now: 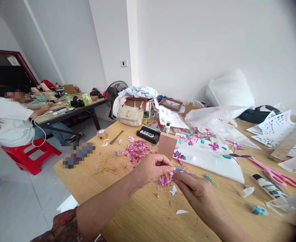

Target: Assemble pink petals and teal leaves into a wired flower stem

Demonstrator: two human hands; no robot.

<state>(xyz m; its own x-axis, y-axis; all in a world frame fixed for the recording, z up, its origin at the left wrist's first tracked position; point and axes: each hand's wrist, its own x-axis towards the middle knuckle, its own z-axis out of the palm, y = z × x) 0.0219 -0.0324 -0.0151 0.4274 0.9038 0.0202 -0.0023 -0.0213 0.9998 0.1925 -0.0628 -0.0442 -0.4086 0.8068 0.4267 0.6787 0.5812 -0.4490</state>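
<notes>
My left hand pinches one end of a small teal leaf-shaped piece between thumb and finger. At its other end, the fingers of my right hand are closed on the same piece. Below and behind both hands lie loose pink petals, with a larger heap of pink petals beyond the left hand. A white petal-shaped cutout rests under the right hand, and another white piece lies nearer me. Several teal leaves are to the right of my right hand.
Pink-handled scissors, a labelled bottle and a white cloth with finished flowers occupy the table's right. A brown board stands upright behind my hands. Thin golden wires lie left. Another person sits at a far-left table.
</notes>
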